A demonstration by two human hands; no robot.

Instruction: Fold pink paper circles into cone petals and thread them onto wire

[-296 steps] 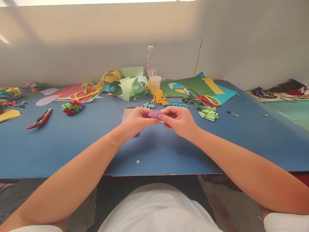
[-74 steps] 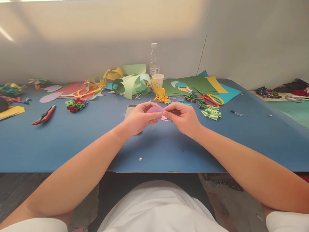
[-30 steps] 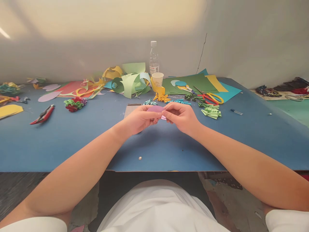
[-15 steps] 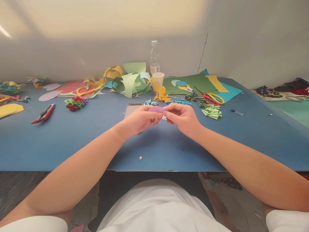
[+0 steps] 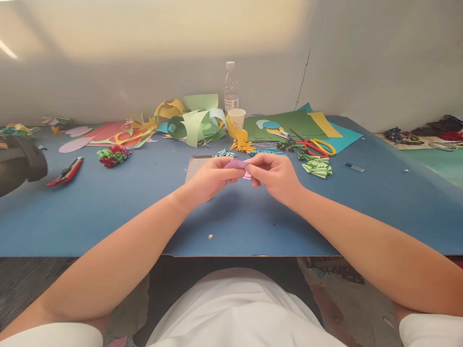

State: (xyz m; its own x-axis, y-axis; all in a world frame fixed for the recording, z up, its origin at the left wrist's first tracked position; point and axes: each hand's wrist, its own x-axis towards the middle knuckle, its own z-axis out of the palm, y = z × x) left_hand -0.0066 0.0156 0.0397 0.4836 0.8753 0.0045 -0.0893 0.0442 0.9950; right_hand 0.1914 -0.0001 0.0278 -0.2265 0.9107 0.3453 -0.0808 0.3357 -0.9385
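Left of the left hand [image 5: 206, 179], the table [image 5: 83, 212] gives passage; pliers [image 5: 74, 169] obstruct.

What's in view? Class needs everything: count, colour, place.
Purple paper: count unclear, purple, centre
Bottle: one, clear, back centre
Cup: one, white, before bottle
Paper scraps: several, mostly green, back
Paper sheets: several, multicoloured, back
Ovals: several, lilac, left
Paper cones: many, multicoloured, centre to right
Scissors: count unclear, red and yellow, right
Ruffled cluster: one, red, green, purple, left
Tool: one, red, left
Dark object: one, black, left edge
Flat item: one, grey, centre
Small item: one, blue, right
Bead: one, pearly, front edge
Table: one, blue, beneath
Wall: one, grey, behind
Left hand: one, bare, pinching paper
Right hand: one, bare, pinching paper
Shirt: one, white, bottom
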